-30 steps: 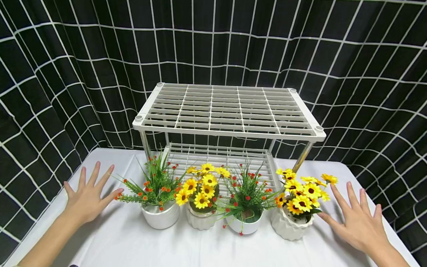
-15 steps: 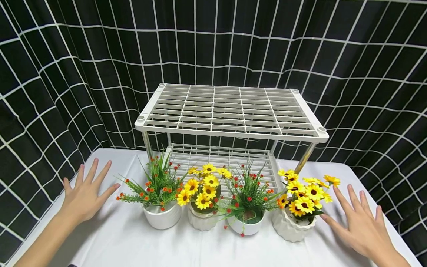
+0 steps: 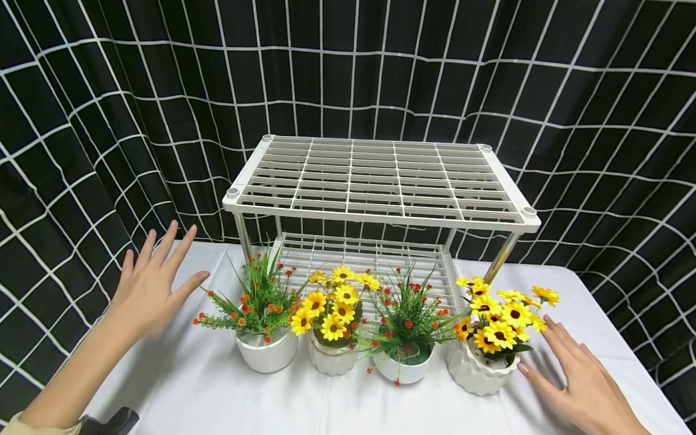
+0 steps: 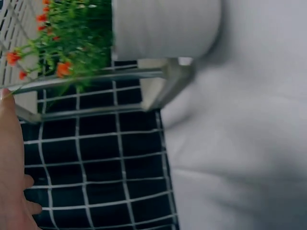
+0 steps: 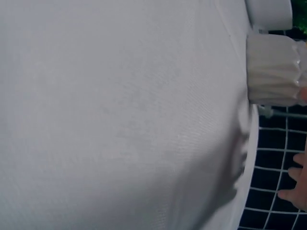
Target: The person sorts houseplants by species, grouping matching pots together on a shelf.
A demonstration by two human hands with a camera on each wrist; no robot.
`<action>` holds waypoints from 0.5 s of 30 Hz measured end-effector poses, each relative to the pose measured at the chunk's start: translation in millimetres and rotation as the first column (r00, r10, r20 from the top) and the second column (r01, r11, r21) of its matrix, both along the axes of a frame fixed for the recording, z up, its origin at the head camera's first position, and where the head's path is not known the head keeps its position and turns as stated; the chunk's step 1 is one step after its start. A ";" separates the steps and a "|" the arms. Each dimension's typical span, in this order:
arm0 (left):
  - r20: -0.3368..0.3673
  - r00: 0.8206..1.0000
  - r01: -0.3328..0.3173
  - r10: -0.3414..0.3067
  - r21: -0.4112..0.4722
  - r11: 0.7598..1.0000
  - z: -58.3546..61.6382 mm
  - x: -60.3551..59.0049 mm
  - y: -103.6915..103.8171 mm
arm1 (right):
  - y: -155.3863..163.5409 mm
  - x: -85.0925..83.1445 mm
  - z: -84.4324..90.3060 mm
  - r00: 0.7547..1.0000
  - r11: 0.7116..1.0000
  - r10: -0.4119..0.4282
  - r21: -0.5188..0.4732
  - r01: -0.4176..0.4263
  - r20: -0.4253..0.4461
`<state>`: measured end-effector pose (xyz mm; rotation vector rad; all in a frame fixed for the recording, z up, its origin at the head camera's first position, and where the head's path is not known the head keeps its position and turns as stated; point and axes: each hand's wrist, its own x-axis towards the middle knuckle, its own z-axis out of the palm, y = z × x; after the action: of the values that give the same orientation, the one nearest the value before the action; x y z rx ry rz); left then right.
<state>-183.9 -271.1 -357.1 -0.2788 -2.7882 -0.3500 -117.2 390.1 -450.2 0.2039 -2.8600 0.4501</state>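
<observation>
Four would exceed a plain count, so several potted artificial plants stand in a row. My left hand (image 3: 152, 290), fingers spread, hovers left of the leftmost white pot (image 3: 267, 357), whose green plant (image 3: 261, 302) bears orange-red flowers. Beside it are a ribbed pot (image 3: 331, 362) with yellow flowers (image 3: 344, 295) and a white pot (image 3: 405, 370) with red-flowered grass (image 3: 410, 317). At the right end stands a wavy cream pot (image 3: 478, 376) with yellow flowers (image 3: 500, 332). My right hand (image 3: 584, 377) is beside it, fingers extended, thumb tip right at its rim. Neither hand grips anything.
A white two-tier rack (image 3: 375, 214) with slatted shelves and metal legs stands behind the pots. Its lower shelf (image 3: 359, 244) lies low behind the flowers. A white cloth (image 3: 217, 405) covers the table. A black curtain with white grid lines (image 3: 348, 78) surrounds the back and sides.
My left hand has risen and moved slightly forward. My right hand has turned, its fingers drawn closer together, and its thumb has come to the wavy pot's rim. The pots stay in place.
</observation>
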 end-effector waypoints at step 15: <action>-0.070 0.994 0.082 -0.083 -0.012 0.997 46.3 -9.8 24.9 | -17.9 4.3 1.7 0.984 0.997 -0.063 -0.023 0.068 0.169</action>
<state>-193.7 -246.3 -310.8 -0.4013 -2.7148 -0.3396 -112.9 372.3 -448.5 0.0686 -3.0120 0.5174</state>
